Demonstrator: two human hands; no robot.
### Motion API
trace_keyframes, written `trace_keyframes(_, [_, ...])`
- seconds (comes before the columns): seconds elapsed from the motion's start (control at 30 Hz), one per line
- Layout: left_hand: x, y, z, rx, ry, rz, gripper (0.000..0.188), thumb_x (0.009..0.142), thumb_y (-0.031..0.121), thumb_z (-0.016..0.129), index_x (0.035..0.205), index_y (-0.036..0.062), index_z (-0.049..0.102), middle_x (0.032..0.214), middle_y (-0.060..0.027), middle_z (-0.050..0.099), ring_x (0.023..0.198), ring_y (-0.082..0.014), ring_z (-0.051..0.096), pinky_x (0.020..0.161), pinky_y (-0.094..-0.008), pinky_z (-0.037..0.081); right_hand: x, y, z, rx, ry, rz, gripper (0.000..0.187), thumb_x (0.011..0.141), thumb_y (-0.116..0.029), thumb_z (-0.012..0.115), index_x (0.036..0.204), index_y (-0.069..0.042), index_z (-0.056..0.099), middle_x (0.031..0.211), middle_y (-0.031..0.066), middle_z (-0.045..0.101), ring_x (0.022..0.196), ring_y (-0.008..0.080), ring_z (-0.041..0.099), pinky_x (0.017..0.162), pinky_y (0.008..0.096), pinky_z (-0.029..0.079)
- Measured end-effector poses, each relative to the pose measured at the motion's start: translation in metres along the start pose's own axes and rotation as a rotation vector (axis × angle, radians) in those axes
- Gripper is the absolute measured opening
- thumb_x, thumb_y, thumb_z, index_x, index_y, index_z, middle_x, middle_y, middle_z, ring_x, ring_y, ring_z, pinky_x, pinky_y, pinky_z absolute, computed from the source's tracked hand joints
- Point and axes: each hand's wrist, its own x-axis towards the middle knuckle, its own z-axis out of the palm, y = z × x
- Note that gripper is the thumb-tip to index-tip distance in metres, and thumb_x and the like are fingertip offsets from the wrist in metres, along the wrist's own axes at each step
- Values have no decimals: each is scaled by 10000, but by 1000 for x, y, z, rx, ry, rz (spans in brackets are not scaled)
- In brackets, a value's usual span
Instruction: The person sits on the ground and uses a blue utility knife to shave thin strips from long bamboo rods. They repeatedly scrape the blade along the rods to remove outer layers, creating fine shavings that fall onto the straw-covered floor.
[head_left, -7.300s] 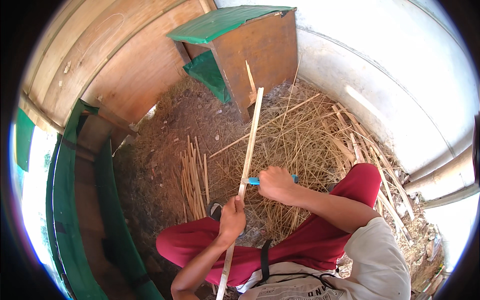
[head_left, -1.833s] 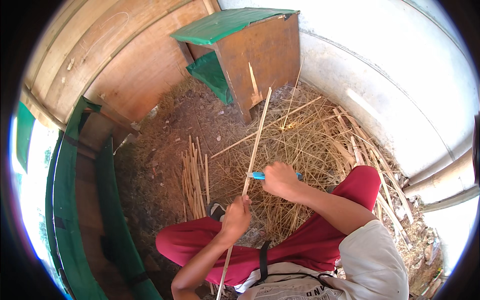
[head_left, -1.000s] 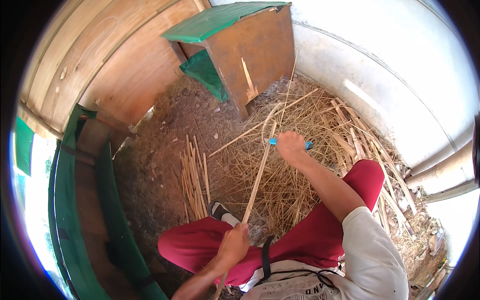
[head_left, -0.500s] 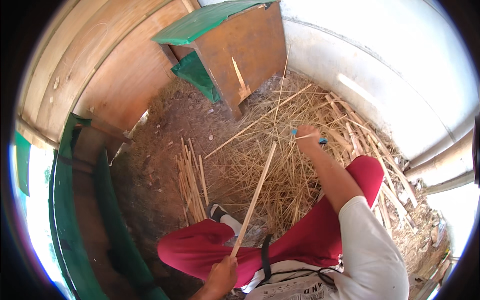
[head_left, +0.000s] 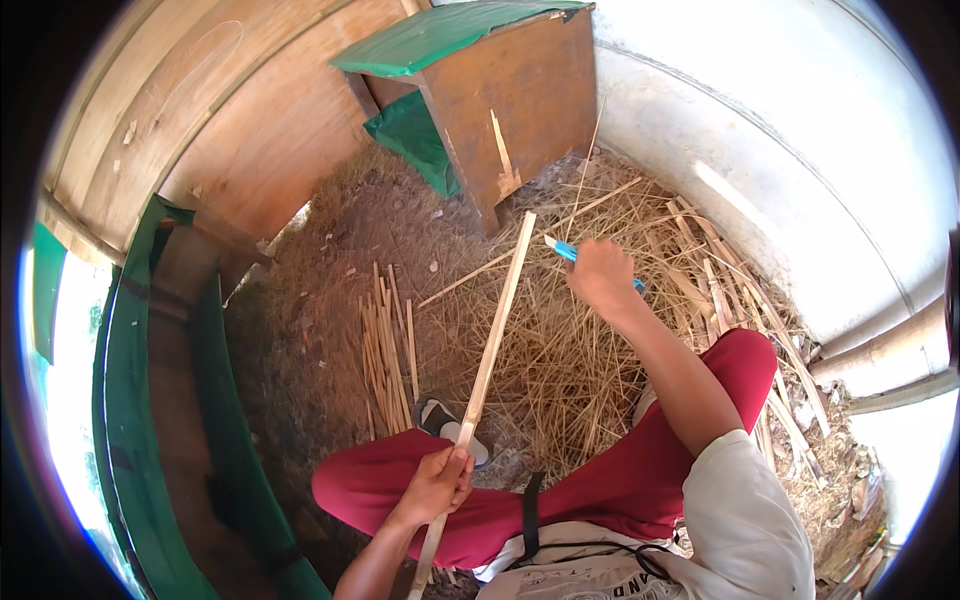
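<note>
We log a rough shed in use as a small workshop: bare earth floor (head_left: 345, 225), plywood wall (head_left: 265, 120) at ten to eleven o'clock, pale wall (head_left: 770, 150) at two, worn green-topped wooden cabinet (head_left: 535, 110) at twelve. Workshop signs we note: thin strips (head_left: 378, 345) lying at eight, heaped slivers (head_left: 565, 375) at three to four, blue knife (head_left: 566, 250) and long pale strip (head_left: 498, 335) in hand.

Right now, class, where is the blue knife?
In the head view, above and right of centre, the blue knife is in the right hand, its blade just right of the wooden strip, near that strip's upper end.
</note>
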Motion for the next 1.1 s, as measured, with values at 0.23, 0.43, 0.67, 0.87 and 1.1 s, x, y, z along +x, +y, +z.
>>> trace_keyframes(0.23, [36,12,12,90,8,109,339,1079,310,364,873,66,477,562,14,411,417,-63,376,360,-233,297,-58,-25,16,137,-170,-316,213,851,-197,655,788,0,707,673,163,651,590,285,668,521,406,554])
trace_keyframes(0.43, [65,22,24,227,97,203,383,1072,312,386,831,45,519,576,8,445,459,-64,434,420,-254,347,-84,-35,42,58,-215,-497,152,751,-125,658,750,25,680,708,197,665,655,343,694,604,430,564])
trace_keyframes(0.67, [83,5,27,595,298,492,375,1054,259,409,824,-2,548,627,-144,540,563,-270,550,572,-398,438,-81,-40,45,-17,-154,-450,133,776,-103,610,735,1,683,742,200,677,679,349,699,578,441,546])
trace_keyframes(0.87, [79,6,23,560,270,345,365,1046,252,411,842,-10,564,663,-193,554,613,-348,558,622,-440,446,-71,-38,67,-13,-92,-459,126,761,-80,609,694,10,666,706,193,663,651,324,690,509,440,521])
trace_keyframes(1.1, [51,-8,32,522,176,245,362,1042,261,410,847,-4,560,632,-167,535,579,-335,548,593,-423,448,-17,-12,65,-76,-243,-185,160,840,-94,562,846,15,679,884,219,681,738,328,703,557,452,549])
